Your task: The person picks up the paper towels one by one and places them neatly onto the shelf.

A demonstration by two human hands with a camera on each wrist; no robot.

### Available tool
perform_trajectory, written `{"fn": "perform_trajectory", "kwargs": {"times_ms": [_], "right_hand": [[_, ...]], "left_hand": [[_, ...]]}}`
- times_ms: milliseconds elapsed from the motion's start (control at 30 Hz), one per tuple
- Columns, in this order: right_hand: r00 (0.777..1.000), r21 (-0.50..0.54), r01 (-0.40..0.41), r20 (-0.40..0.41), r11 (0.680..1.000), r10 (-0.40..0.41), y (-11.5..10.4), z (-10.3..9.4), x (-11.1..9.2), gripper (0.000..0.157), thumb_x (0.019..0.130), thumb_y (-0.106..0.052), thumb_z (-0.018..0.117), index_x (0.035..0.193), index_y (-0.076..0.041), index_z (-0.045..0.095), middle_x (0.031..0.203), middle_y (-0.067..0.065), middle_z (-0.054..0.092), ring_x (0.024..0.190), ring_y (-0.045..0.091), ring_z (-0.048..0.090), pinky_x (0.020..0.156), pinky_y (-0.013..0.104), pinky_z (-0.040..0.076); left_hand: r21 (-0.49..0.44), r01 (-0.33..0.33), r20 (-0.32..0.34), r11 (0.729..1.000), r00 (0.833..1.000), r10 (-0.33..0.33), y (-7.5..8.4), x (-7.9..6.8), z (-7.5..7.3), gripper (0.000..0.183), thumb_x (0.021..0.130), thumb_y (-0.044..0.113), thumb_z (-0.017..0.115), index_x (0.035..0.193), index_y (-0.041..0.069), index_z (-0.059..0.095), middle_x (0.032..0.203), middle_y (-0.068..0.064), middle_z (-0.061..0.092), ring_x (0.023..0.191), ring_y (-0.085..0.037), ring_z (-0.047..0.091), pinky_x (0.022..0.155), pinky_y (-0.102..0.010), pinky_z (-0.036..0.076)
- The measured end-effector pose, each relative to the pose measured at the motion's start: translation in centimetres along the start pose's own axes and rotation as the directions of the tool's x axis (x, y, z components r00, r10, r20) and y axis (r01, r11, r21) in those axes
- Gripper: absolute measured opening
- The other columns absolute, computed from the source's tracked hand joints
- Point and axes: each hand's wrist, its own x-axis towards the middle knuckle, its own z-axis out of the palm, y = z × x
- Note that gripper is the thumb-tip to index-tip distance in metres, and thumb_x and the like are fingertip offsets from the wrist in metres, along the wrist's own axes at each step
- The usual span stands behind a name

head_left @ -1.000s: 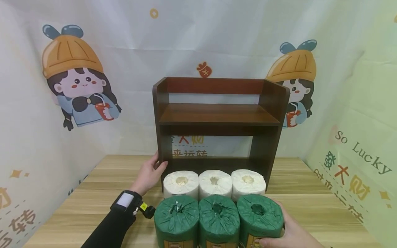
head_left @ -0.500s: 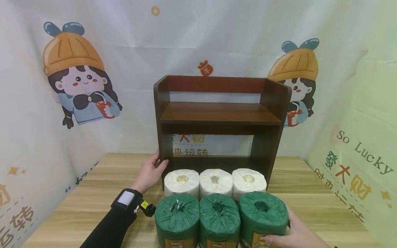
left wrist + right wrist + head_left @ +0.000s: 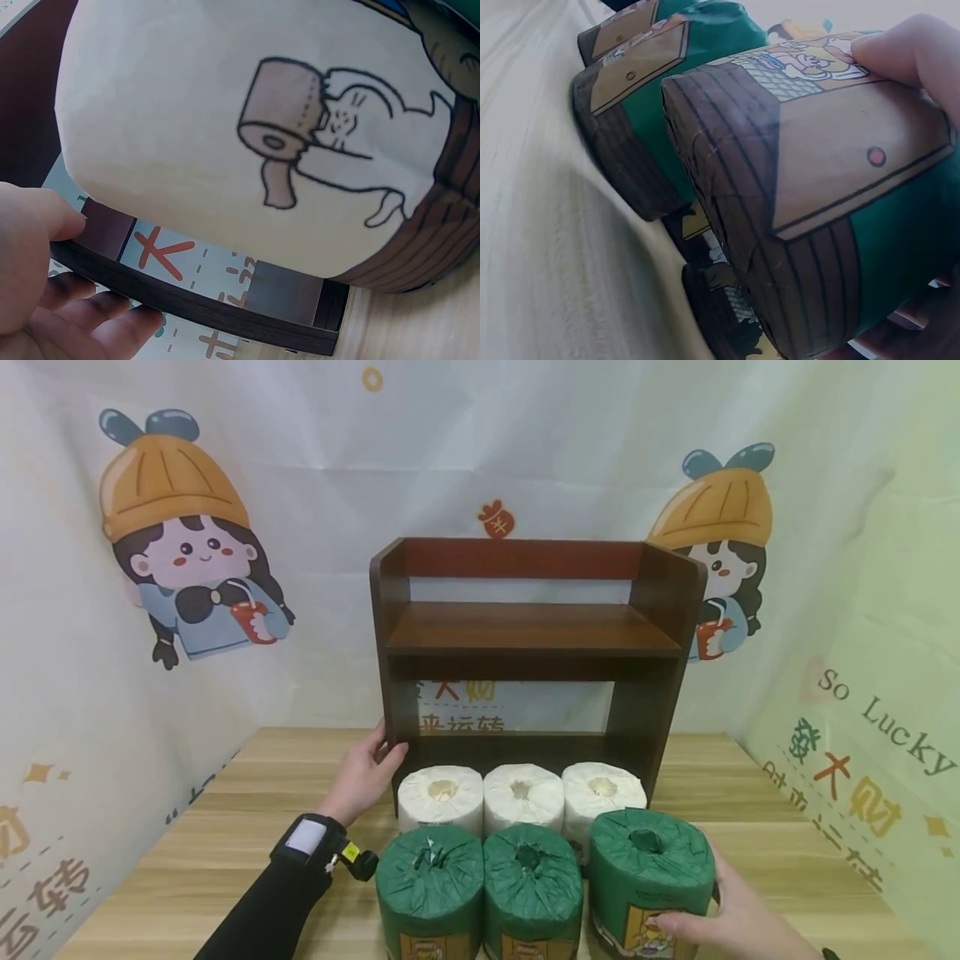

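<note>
The right hand (image 3: 735, 914), part-closed, grips the rightmost green roll (image 3: 651, 860), just right of two green rolls (image 3: 431, 877) over the worktop (image 3: 795, 852). The left hand (image 3: 363, 781) pinches the shelf's left panel (image 3: 392, 597). Roll judged light, squeezable, wrapper tearable — hold mid-side.

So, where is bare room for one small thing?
Bare: the upper shelf of the rack; the table left of the left hand; table right of the rack, beyond the right hand. Crowded: before the rack, with three white rolls and three green rolls.
</note>
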Motion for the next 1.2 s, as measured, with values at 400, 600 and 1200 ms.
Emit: {"fn": "perform_trajectory", "kwargs": {"times_ms": [400,600,1200], "right_hand": [[0.999,0.014,-0.010,-0.030,1.000,0.010,-1.6,-0.8,0.3,0.076,0.084,-0.005,0.076,0.144,-0.002,0.030,0.132,0.015,0.050,0.114,0.018,0.051,0.089,0.048,0.047],[0.998,-0.018,0.061,-0.034,0.998,-0.061,-2.2,-1.3,1.0,0.076,0.084,-0.004,0.075,0.145,-0.002,0.030,0.131,0.014,0.051,0.114,0.017,0.051,0.088,0.054,0.044],[0.980,-0.020,0.192,-0.041,0.981,-0.193,-5.2,-2.1,3.9,0.077,0.084,0.000,0.073,0.149,-0.012,0.032,0.133,0.007,0.052,0.116,0.023,0.051,0.091,0.042,0.050]], "left_hand": [[-0.014,0.007,0.010,1.000,1.000,-0.007,0.2,-0.2,0.1,0.057,0.104,0.021,0.054,0.156,0.022,0.030,0.151,-0.014,0.035,0.125,-0.033,0.045,0.096,-0.047,0.049],[-0.019,0.016,0.010,1.000,1.000,-0.016,0.1,0.0,0.1,0.057,0.105,0.021,0.054,0.156,0.022,0.030,0.152,-0.015,0.034,0.125,-0.033,0.044,0.096,-0.048,0.048],[-0.012,0.003,-0.002,1.000,1.000,-0.003,0.0,-0.1,-0.1,0.057,0.104,0.019,0.055,0.156,0.024,0.030,0.151,-0.013,0.036,0.125,-0.031,0.045,0.096,-0.046,0.048]]}}
